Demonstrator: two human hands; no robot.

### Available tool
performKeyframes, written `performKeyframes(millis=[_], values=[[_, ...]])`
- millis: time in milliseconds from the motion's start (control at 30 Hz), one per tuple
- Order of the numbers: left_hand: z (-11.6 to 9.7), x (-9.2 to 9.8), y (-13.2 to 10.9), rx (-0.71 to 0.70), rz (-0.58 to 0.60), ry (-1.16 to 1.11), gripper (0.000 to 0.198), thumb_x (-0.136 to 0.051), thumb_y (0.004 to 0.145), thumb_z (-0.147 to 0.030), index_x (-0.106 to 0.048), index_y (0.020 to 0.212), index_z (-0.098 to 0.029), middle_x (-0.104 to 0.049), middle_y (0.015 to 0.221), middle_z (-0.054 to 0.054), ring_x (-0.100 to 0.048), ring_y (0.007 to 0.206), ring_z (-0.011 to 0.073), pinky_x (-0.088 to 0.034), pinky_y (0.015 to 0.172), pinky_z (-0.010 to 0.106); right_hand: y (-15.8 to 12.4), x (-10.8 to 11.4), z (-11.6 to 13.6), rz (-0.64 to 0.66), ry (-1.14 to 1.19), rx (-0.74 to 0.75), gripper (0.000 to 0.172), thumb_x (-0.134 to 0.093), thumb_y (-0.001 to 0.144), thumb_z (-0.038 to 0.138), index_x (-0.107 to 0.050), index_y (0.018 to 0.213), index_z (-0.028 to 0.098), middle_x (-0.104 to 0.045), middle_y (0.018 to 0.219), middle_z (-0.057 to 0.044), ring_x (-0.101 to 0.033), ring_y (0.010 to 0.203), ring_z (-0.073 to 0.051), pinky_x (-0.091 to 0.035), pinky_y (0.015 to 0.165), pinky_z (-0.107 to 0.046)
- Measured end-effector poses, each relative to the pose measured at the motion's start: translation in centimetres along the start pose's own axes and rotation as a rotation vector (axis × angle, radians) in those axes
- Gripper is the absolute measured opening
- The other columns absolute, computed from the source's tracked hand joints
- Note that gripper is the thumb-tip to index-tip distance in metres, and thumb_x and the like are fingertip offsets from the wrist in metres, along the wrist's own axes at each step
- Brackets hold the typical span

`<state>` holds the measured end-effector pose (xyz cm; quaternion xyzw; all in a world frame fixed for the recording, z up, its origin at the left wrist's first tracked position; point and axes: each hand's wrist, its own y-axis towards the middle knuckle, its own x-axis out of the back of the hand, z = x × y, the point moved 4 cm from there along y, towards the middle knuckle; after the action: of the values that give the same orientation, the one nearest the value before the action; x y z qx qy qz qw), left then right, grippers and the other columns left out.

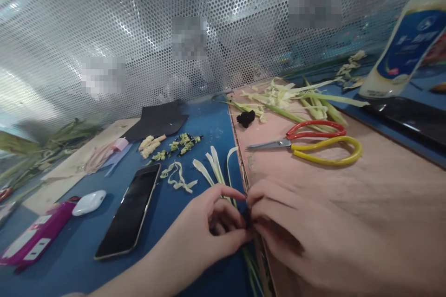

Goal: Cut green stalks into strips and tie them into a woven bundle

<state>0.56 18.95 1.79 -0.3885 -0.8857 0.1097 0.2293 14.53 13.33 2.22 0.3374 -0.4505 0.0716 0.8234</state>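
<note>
My left hand is closed in a pinch, its thumb and fingertips meeting the fingertips of my right hand. The right hand is curled and pinching too. Something small and dark shows between the fingertips, mostly hidden, so its kind is unclear. Pale green leaf strips fan out just beyond my left hand. Thin green stems come out below the fingers; whether they belong to the same bundle is hidden. Red-and-yellow-handled scissors lie beyond my right hand on the tan board.
A phone, a white earbud case and a magenta box lie left on the blue table. Several small husk pieces lie behind. Husk scraps, a black clump and a glue bottle stand near a perforated metal screen.
</note>
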Motion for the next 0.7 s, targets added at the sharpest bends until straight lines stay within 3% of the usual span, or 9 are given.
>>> performKeyframes(millis=[233, 467, 700], values=[[-0.84, 0.18, -0.10, 0.046, 0.038, -0.029, 0.036, -0.065, 0.071, -0.022, -0.048, 0.102, -0.017, -0.059, 0.075, -0.004, -0.055, 0.071, 0.0111, -0.040, 0.065, 0.023, 0.03, -0.46, 0.26, 0.008, 0.019, -0.003, 0.012, -0.047, 0.081, 0.013, -0.056, 0.074, 0.017, -0.055, 0.082, -0.003, -0.051, 0.078, -0.016, -0.045, 0.069, -0.031], [-0.12, 0.20, 0.06, 0.017, 0.048, -0.109, 0.031, -0.064, 0.074, -0.020, -0.049, 0.101, -0.019, -0.058, 0.074, -0.006, -0.053, 0.068, 0.0076, -0.041, 0.063, 0.020, 0.08, -0.69, 0.39, -0.034, 0.009, 0.036, 0.022, -0.039, 0.084, 0.008, -0.059, 0.078, 0.015, -0.057, 0.084, -0.004, -0.051, 0.078, -0.017, -0.044, 0.068, -0.032], [-0.34, 0.33, 0.46, 0.032, 0.023, -0.103, 0.030, -0.061, 0.074, -0.020, -0.049, 0.101, -0.016, -0.055, 0.073, -0.004, -0.050, 0.060, 0.0086, -0.044, 0.052, 0.021, 0.22, -0.10, -0.40, 0.026, 0.032, -0.089, 0.017, -0.046, 0.080, 0.006, -0.050, 0.070, 0.018, -0.054, 0.076, -0.001, -0.051, 0.072, -0.014, -0.044, 0.063, -0.026]])
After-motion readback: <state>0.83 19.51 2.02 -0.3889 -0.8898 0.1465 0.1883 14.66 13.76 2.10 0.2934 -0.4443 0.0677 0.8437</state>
